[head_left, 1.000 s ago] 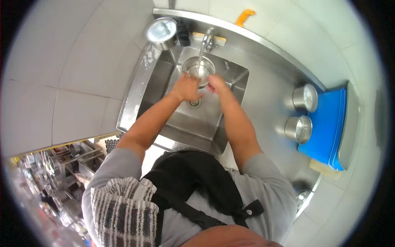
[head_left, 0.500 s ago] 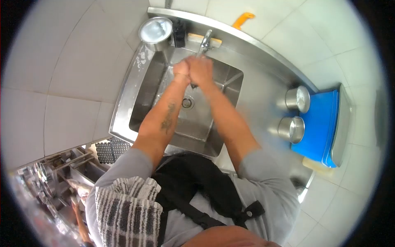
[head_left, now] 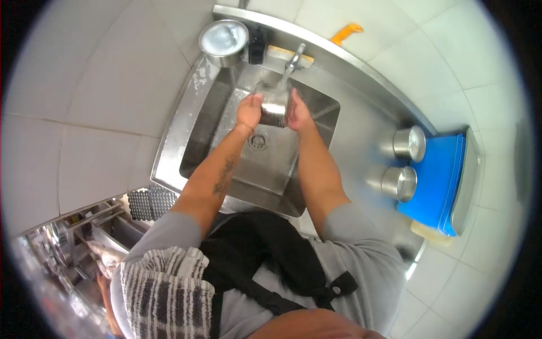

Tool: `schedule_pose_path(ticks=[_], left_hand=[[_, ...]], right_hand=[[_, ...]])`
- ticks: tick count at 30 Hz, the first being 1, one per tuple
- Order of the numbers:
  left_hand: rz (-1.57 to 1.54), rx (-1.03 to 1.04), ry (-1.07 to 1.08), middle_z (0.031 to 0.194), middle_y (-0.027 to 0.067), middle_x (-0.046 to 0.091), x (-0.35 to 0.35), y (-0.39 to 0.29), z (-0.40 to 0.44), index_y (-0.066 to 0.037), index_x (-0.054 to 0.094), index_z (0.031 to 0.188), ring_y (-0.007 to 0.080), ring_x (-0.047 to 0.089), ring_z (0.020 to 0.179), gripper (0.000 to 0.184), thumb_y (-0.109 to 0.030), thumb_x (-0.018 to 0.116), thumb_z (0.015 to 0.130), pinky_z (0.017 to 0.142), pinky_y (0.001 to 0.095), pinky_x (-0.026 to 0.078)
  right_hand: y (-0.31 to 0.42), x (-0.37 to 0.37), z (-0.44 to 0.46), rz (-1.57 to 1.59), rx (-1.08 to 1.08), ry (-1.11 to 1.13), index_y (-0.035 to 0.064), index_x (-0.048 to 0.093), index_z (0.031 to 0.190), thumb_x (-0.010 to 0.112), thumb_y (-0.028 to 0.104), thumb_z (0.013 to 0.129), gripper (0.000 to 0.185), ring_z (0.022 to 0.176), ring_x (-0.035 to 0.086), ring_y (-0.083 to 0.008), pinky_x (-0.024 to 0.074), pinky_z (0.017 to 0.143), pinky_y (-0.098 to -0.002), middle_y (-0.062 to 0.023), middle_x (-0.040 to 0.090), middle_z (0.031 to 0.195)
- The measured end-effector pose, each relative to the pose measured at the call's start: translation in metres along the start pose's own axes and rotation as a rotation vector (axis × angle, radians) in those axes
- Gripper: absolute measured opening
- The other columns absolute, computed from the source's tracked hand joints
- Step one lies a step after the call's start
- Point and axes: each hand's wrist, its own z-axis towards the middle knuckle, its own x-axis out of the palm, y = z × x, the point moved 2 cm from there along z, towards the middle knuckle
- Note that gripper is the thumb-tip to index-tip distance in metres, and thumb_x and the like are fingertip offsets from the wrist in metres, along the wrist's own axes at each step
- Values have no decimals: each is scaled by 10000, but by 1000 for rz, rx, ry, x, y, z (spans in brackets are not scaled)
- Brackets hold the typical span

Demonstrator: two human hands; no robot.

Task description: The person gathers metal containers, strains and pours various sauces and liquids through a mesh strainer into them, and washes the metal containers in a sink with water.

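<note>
Between my two hands is a round stainless steel pot (head_left: 274,108), held under the tap (head_left: 296,56) over the sink (head_left: 192,152). My left hand (head_left: 249,110) grips the pot's left side, thumb towards the rim. On the opposite side my right hand (head_left: 298,113) presses against the wall of the pot, its fingers mostly hidden. Water runs from the spout into or onto the pot, whose upper part is blurred. The drain (head_left: 258,141) shows below my hands.
A metal pot of soapy water (head_left: 224,38) stands at the sink's back left corner, beside a black container (head_left: 257,45). Two small metal pots (head_left: 409,143) sit right, near a blue bin (head_left: 432,181). An orange handle-like object (head_left: 345,34) lies behind the back ledge.
My hands were close together under the tap, blurred; now they are apart with the pot plainly visible between them. The camera view has shifted slightly.
</note>
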Motion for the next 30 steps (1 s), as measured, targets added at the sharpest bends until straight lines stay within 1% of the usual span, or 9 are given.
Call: schedule_pose_path(ticks=[3,8,11,13,14,17,22,29,30], left_hand=[[570,405,165,914,171,731,-2,-12,-4,-46,698,994,403,681,840,339,-355,557,989,754,467,525],[915,327,219,923,240,696,23,-26,-12,-46,689,971,456,659,898,355,-344,498,996,787,523,518],[811,394,149,920,257,711,24,-38,-25,-32,677,1014,429,698,856,318,-300,509,981,782,537,546],[815,458,122,885,247,706,31,-36,-41,-32,667,986,443,685,809,299,-293,521,981,747,541,539],[815,523,88,850,237,702,32,-38,-45,-32,656,958,458,672,762,283,-287,534,980,713,546,532],[1088,426,167,798,217,696,31,-26,-18,-46,643,968,452,665,695,240,-273,567,968,668,544,531],[709,515,642,1057,194,698,37,-29,-8,-10,676,1049,386,647,1076,234,-161,547,926,925,434,519],[1510,706,95,1135,199,705,29,-79,3,-35,708,1143,375,662,1088,316,-100,548,879,989,433,508],[1468,359,294,1117,213,703,18,-83,11,-17,675,1194,381,649,1122,355,-103,577,863,997,428,505]], right_hand=[[14,3,1,-376,35,-56,113,644,1238,559,448,1011,413,1031,630,-243,504,926,-422,-67,681,1085],[-9,13,53,-1499,-223,-140,124,707,1109,525,446,1010,383,979,638,-245,505,888,-411,-106,684,1004],[16,24,38,-1415,-456,-377,64,682,1113,574,491,968,463,919,637,-211,497,813,-377,-74,683,988],[46,42,5,-827,171,-225,64,693,1126,624,516,935,496,924,627,-221,475,852,-371,-110,690,1023],[36,16,41,-760,18,-96,80,683,1160,666,513,909,501,941,646,-218,480,881,-368,-138,698,1036],[10,43,23,-1072,91,115,52,675,1168,699,479,897,506,991,661,-216,479,924,-382,-144,710,1019],[12,-3,15,-1323,182,-275,-16,724,1001,638,238,888,291,962,703,-331,532,894,-452,-209,721,943],[-8,28,-25,-1814,-679,-204,106,700,1146,568,135,894,286,968,678,-407,532,873,-492,-215,712,1014],[1,39,-25,-1787,-795,-87,137,708,1144,564,139,898,285,974,676,-406,526,880,-504,-212,710,1019]])
